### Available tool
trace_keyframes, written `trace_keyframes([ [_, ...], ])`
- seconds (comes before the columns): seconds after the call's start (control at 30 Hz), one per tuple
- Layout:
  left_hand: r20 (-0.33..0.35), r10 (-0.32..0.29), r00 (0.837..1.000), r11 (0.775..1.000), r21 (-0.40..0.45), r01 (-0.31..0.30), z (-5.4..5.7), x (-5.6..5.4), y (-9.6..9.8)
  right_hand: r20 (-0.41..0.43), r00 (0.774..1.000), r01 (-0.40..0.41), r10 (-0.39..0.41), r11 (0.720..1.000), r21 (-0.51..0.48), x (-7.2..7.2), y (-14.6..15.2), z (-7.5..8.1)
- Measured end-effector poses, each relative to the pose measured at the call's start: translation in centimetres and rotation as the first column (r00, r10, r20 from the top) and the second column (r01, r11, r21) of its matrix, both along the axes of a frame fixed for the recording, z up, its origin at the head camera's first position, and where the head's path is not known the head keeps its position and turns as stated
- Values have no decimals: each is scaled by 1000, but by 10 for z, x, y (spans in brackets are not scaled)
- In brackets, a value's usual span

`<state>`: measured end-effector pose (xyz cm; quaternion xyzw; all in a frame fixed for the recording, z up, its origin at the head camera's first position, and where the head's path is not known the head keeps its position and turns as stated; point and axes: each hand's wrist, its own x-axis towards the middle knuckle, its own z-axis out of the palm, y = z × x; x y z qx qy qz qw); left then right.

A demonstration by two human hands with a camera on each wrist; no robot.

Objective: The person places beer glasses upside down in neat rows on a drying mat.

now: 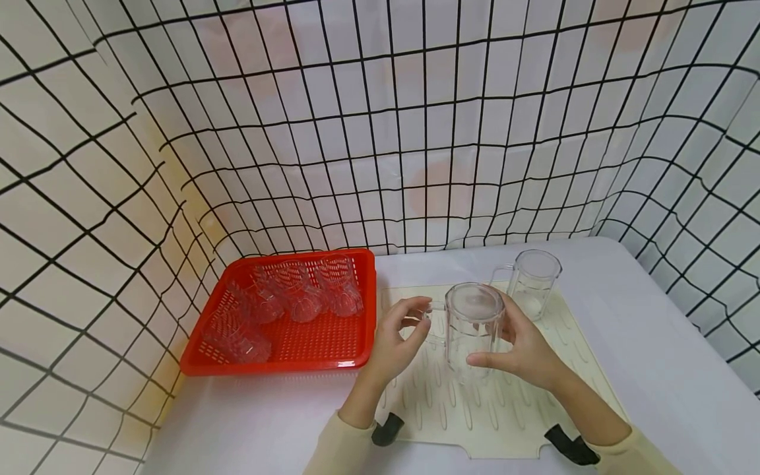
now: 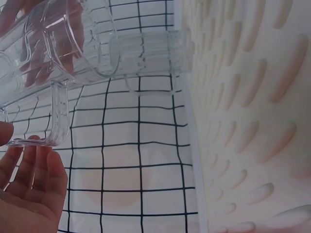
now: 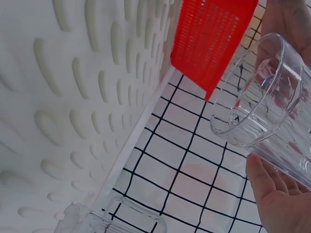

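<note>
A clear mug [image 1: 475, 330] with a handle is held upside down above the cream ridged mat [image 1: 439, 422], its mouth facing the mat. My right hand [image 1: 525, 353] grips the mug's body from the right, thumb on the near side and fingers on the far side. On the left, my left hand [image 1: 400, 336] pinches the handle [image 2: 59, 114] between thumb and fingertips. Behind the right hand, a second clear mug [image 1: 537, 280] stands on the mat's back right part, its handle pointing left. Both wrist views show the held mug's open rim [image 3: 248, 92] apart from the mat.
To the left sits a red perforated basket [image 1: 297, 366] with several clear glass vessels [image 1: 305, 303] in it, along its back and left sides. A white table [image 1: 267, 422] lies beneath everything. Black-grid netting [image 1: 415, 178] over white cloth encloses the back and both sides.
</note>
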<state>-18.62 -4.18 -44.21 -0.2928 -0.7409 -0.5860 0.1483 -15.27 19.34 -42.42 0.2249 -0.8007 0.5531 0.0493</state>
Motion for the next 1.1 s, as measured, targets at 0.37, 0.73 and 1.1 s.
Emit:
trace_keyframes([
  [0.37, 44, -1, 999, 999, -32, 2, -3, -4, 2, 20, 1000, -11, 12, 1000, -15, -2, 4, -8],
  [0.73, 29, 19, 999, 999, -51, -18, 19, 5, 11, 37, 999, 6, -6, 1000, 6, -9, 10, -17],
  [1.1, 116, 68, 991, 998, -15, -67, 24, -8, 22, 49, 999, -5, 4, 1000, 14, -29, 17, -19],
])
